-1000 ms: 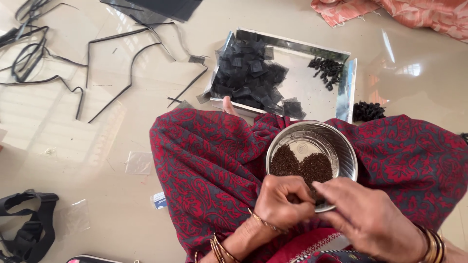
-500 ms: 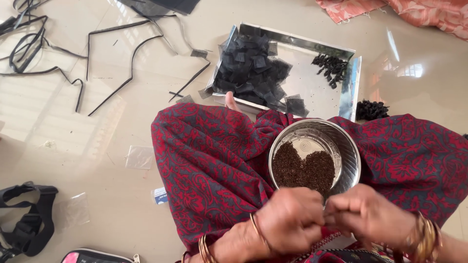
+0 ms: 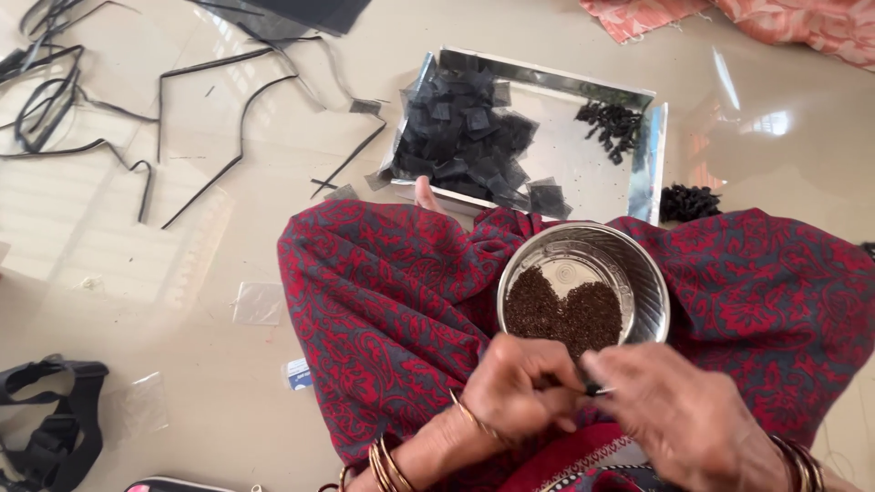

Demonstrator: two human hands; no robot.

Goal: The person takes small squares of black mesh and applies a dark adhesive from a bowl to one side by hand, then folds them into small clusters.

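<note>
Steel shines on the small round bowl (image 3: 583,292), which sits on the person's lap just above both hands, half full of dark brown grains. A second ago the left hand (image 3: 519,392) was down at the bowl's near edge, right by the grains; now it is pulled back toward the body and meets the right hand (image 3: 679,419) just below the bowl. Both hands are almost closed, with only the fingertips pinched together. Between them they hold one tiny black piece (image 3: 592,389), and it is too small to tell what it is. So the work has moved from the bowl to this little piece, and the fingers seem busy with it. The bowl rests in the same spot on the red patterned cloth (image 3: 392,301). Farther away, past the bowl, lies a shiny steel tray (image 3: 592,169) with a heap of small black square pieces (image 3: 465,137) and a smaller dark pile (image 3: 611,123). Far off to the left of the left hand, thin black strips (image 3: 191,118) lie on the pale floor.
</note>
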